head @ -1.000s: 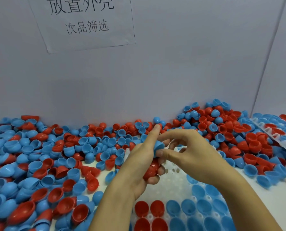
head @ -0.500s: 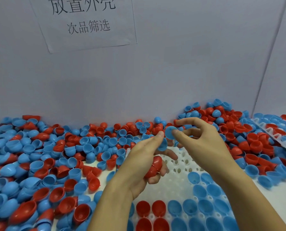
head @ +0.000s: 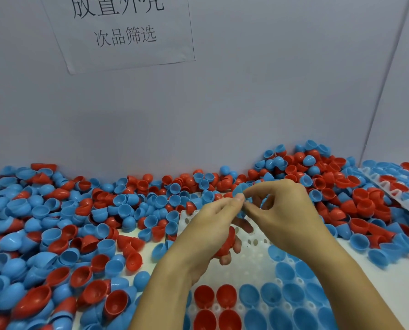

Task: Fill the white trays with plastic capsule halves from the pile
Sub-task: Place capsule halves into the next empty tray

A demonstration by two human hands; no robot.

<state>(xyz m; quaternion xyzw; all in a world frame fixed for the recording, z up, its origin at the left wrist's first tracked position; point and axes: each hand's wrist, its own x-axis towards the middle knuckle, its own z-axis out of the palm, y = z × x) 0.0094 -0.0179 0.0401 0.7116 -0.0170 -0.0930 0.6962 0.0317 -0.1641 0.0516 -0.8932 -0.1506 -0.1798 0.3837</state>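
Over a capsule-strewn white table point(head: 386, 279) by a grey wall point(head: 246, 96), left grip point(head: 213, 236) clutches red halves point(head: 227, 244), right grip point(head: 282, 217) pinches a blue half point(head: 239, 189).

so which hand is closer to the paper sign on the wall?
Left. The left hand sits nearer the sign, below it and a bit to the right; the right hand is further right, pinching a blue capsule half.

My left hand point(head: 205, 236) covers most of the red halves point(head: 227, 244) in its palm, so I can't count them. The tray point(head: 253, 256) runs off the bottom edge, the second tray point(head: 398, 194) off the right, and the sign point(head: 124, 32) is cropped at the top.
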